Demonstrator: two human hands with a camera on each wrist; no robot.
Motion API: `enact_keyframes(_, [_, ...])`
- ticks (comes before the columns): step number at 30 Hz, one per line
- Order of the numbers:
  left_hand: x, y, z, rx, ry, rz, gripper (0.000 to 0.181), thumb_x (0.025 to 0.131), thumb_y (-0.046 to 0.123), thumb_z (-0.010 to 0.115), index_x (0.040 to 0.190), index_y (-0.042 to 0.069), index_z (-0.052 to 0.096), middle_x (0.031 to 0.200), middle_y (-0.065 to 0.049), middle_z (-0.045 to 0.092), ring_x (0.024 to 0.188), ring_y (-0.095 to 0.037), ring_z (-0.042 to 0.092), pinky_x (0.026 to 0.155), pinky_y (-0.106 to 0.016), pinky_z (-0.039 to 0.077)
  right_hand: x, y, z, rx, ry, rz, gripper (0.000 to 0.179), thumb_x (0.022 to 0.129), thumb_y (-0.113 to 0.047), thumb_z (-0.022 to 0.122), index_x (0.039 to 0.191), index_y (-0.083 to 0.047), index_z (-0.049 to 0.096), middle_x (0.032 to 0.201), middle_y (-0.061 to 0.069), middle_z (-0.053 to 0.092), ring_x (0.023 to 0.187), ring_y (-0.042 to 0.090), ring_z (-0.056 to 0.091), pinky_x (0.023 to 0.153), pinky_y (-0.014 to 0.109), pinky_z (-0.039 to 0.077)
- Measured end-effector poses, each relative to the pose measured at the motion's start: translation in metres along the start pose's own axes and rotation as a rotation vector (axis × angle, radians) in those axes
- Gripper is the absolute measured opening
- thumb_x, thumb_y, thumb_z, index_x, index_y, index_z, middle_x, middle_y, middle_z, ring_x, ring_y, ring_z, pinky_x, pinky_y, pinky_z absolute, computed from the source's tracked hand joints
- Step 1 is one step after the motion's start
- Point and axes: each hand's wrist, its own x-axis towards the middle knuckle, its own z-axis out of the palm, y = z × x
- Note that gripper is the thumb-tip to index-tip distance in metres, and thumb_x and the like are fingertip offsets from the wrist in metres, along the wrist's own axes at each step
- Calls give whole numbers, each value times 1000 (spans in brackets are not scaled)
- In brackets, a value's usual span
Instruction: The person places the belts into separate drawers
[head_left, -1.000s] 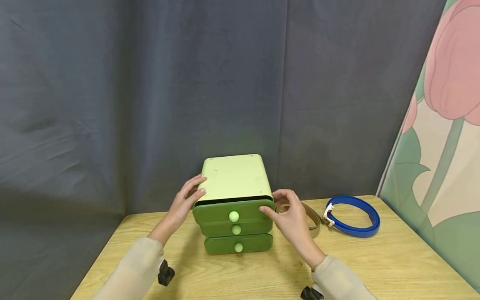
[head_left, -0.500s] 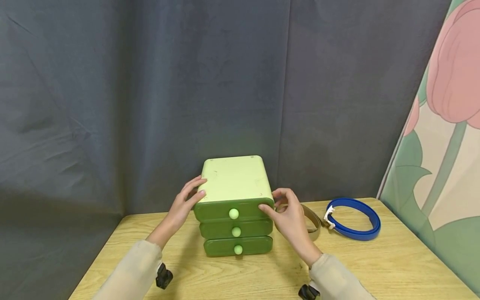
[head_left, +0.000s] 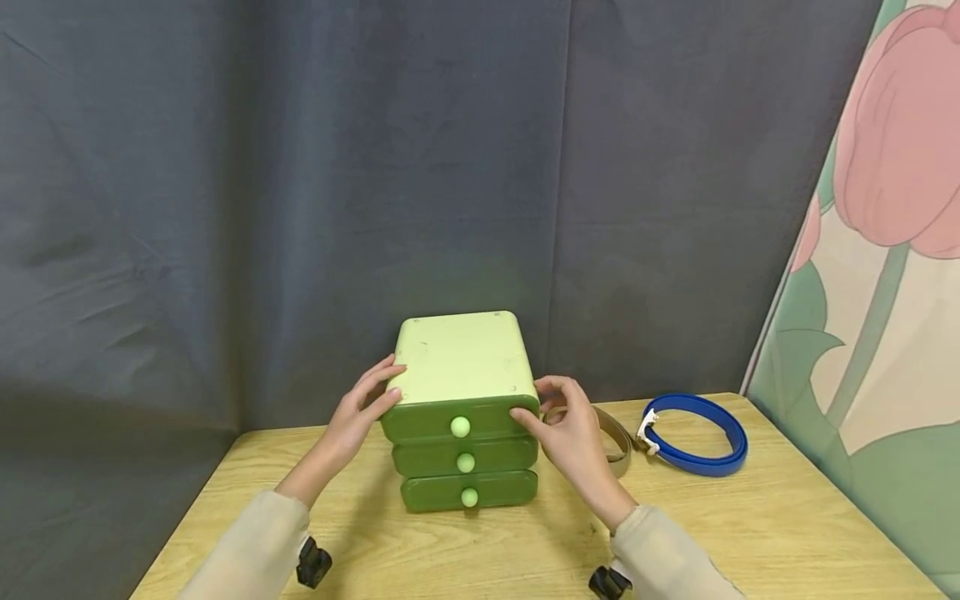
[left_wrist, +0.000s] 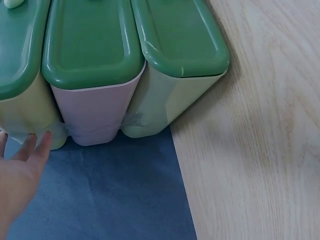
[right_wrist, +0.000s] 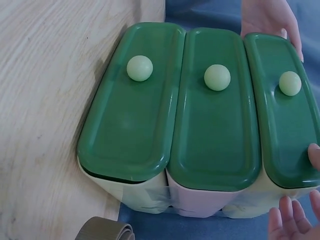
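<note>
A small cabinet with a pale green top and dark green drawer fronts stands on the table. Its top drawer, middle drawer and bottom drawer each have a round light green knob, and all sit pushed in. My left hand rests its fingertips and thumb on the cabinet's upper left edge. With its thumb, my right hand presses the right end of the top drawer's front. In the right wrist view, that hand's fingers extend along the cabinet's side. Clear tape joins the sections along the side.
Right of the cabinet lies a coiled tan belt, partly hidden by my right hand. Beside it is a coiled blue belt with a white buckle. A grey curtain hangs behind the wooden table.
The top drawer has slid in; the dark gap above its front, visible a second ago, is gone. Both hands keep their places on the cabinet. The head view has shifted slightly.
</note>
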Motion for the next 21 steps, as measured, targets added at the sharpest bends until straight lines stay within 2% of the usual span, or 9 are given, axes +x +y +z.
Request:
enact_keyframes(4, [-2,-1,-1,3,-29,13,46,102,20,56,146,10,47,163,-10,18,149,-34,11,114,-62,14,-2,0,-2,26,5,-4,42,80,-12,85,115,-3,62,107,11,60,85,22,60,71,27,51])
enact_keyframes(7, [-2,-3,0,-4,-43,21,50,100,18,59,147,11,46,164,-10,16,149,-34,10,114,-63,12,-5,0,-5,54,6,-3,41,81,-10,83,115,-3,62,109,11,61,87,23,60,73,28,52])
enact_keyframes(15, [-3,-6,-4,42,-24,41,54,96,15,66,147,12,47,163,-8,18,148,-37,14,110,-66,21,-17,-3,-8,108,40,-45,34,82,-8,82,111,-3,65,102,13,65,86,22,63,75,32,53])
enact_keyframes(21, [-4,-8,-2,61,7,37,56,93,15,70,145,14,49,163,-6,20,147,-35,19,106,-64,31,-31,-1,-9,137,27,-85,30,80,-3,82,106,-2,66,96,8,67,82,16,64,71,25,55])
